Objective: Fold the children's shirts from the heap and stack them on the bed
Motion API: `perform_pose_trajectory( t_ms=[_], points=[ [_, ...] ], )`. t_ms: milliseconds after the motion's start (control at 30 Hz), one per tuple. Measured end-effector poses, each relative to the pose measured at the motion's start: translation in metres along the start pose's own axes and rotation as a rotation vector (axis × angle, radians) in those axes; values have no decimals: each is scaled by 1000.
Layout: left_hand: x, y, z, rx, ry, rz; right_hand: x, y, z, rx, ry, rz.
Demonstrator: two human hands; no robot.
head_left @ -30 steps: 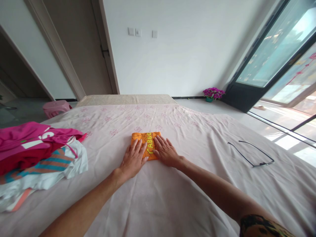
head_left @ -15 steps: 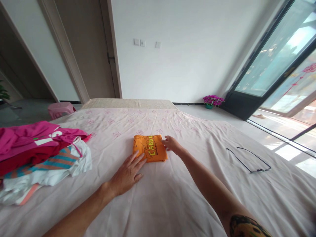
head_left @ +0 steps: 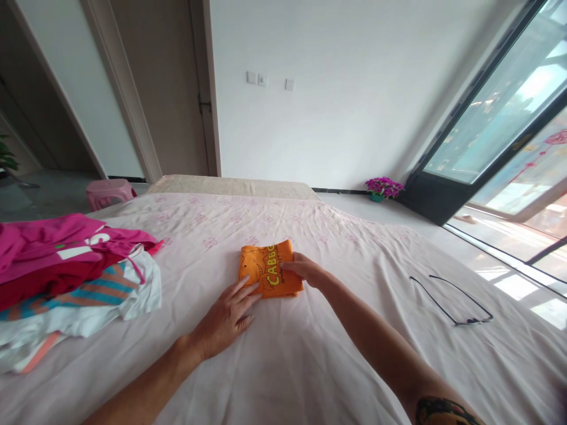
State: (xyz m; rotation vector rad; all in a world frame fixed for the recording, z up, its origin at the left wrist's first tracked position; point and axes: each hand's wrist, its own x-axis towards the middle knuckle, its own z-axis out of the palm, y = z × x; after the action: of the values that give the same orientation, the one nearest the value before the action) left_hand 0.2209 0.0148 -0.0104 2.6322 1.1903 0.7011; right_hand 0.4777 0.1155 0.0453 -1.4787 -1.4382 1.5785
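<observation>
Orange folded cloth with yellow letters lies near the middle of the bed, on a pale pink sheet with a faint flower print. The left hand rests flat on the sheet at the cloth's 7 o'clock, fingers spread and pointing toward it, with the fingertips touching its near left corner. The right hand lies at the cloth's 3 o'clock, fingers curled over its right edge; the right side of the cloth looks lifted a little, but whether the fingers pinch it or only press on it I cannot tell. A tattoo shows on the right forearm at the bottom of the view.

At 9 o'clock from the cloth, well apart, a pile of clothes sits on the bed: pink on top, red beneath, then striped and white pieces. At 3 o'clock, well apart, a pair of dark thin-framed glasses lies on the sheet. Beyond the bed, a pink stool stands at 10 o'clock and a pot of purple flowers on the floor at 1 o'clock, by the glass door.
</observation>
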Motion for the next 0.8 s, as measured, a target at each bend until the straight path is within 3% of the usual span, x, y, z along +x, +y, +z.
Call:
perform_pose_trajectory(
  t_ms=[133, 233, 400, 567, 800],
  points=[
    [2, -9, 1, -142, 168, -116, 0, 6, 9, 247, -24, -58],
    [2, -20, -1, -218, 344, -285, 6, 0, -4, 257, 13, -88],
    [3, -32, -6, -311, 408, -509, 22, -28, -72, 108, 55, -111],
    [6, -32, -6, -359, 377, -533, 38, -40, -142, -77, 224, 8],
    [10, -31, -8, -376, 365, -559, 51, -18, -186, -295, 376, 61]
  ],
)
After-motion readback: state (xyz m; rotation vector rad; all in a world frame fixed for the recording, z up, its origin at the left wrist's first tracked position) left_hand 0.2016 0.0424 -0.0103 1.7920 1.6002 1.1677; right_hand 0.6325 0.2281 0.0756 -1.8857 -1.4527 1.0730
